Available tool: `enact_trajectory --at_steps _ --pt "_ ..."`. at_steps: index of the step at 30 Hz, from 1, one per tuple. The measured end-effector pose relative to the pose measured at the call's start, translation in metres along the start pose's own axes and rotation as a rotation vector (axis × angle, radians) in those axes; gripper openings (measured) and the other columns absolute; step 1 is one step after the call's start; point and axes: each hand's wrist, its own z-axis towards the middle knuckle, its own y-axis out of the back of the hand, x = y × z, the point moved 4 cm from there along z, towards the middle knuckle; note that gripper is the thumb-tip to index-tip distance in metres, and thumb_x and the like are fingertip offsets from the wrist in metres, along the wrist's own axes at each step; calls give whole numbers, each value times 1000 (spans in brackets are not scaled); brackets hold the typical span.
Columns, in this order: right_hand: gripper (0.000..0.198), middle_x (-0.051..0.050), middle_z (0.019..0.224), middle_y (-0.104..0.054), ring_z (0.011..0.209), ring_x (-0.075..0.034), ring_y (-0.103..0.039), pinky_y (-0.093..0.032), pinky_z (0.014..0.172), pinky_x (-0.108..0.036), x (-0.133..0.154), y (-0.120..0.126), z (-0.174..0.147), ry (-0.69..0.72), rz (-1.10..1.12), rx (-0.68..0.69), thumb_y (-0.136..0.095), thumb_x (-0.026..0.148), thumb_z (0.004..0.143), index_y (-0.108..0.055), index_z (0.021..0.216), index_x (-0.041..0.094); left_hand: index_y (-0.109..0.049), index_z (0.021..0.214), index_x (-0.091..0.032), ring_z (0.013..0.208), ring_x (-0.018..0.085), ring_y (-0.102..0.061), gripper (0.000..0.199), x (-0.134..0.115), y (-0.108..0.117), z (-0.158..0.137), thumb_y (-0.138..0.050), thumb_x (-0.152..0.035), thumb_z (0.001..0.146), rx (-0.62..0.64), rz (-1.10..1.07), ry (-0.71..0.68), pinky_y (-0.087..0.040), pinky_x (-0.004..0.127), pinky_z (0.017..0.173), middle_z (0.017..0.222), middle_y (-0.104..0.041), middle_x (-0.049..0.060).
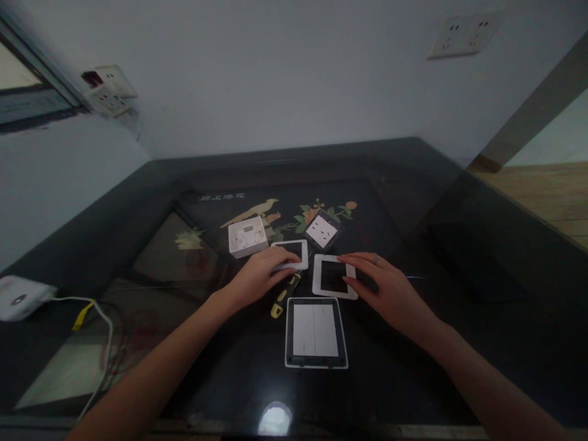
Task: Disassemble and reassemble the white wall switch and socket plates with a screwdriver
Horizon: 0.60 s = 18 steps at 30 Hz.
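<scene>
Two white square faceplate frames lie side by side at mid-table. My left hand has its fingers and thumb closed on the left frame, covering part of it. On the right frame, my right hand pinches the right-hand side between fingers and thumb. A black-and-yellow screwdriver lies beside my left hand, its tip near the frames. Closest to me is a white switch panel with a dark surround. Behind the frames are a white open mounting box and a socket module set at an angle.
The black glossy table has a bird-and-flower picture and reflections. A white device with a white cable sits at the left. Wall sockets are at the upper right, with more sockets at the upper left.
</scene>
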Motion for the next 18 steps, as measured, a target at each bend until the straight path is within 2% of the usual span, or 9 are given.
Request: enact_trajectory --at_steps 5,9,12,15,18 --pt "26 -8 112 -66 104 -21 -62 -52 93 -42 17 9 -2 -12 240 -70 -55 23 88 -62 113 21 -59 113 -20 93 16 -61 21 -33 12 -31 -48 -23 95 -75 -28 -151 -51 30 81 99 -66 5" --pt "31 -7 112 -66 96 -19 -66 -57 81 -37 23 2 -2 -162 606 25 -58 30 87 -59 117 24 -62 108 -20 89 14 -63 18 -63 13 -44 -50 -18 94 -50 40 -382 -52 32 90 92 -69 3" --pt "35 -5 98 -70 79 -15 -68 -58 67 -30 25 -8 -1 -307 846 152 -60 31 85 -58 119 23 -64 105 -21 88 12 -65 20 -80 8 -49 -50 -14 93 24 96 -525 -46 33 102 90 -71 1" --pt "40 0 77 -68 61 -12 -64 -53 52 -22 27 -16 -2 -427 988 285 -65 28 81 -57 120 20 -65 105 -23 92 12 -65 20 -82 6 -51 -52 -15 92 41 90 -494 -41 34 108 94 -71 -1" --pt "44 1 71 -66 58 -11 -61 -50 46 -20 25 -18 -3 -489 1079 241 -67 28 80 -56 121 20 -61 112 -29 111 16 -59 24 -73 7 -51 -52 -17 93 -13 51 -355 -38 41 111 112 -66 0"
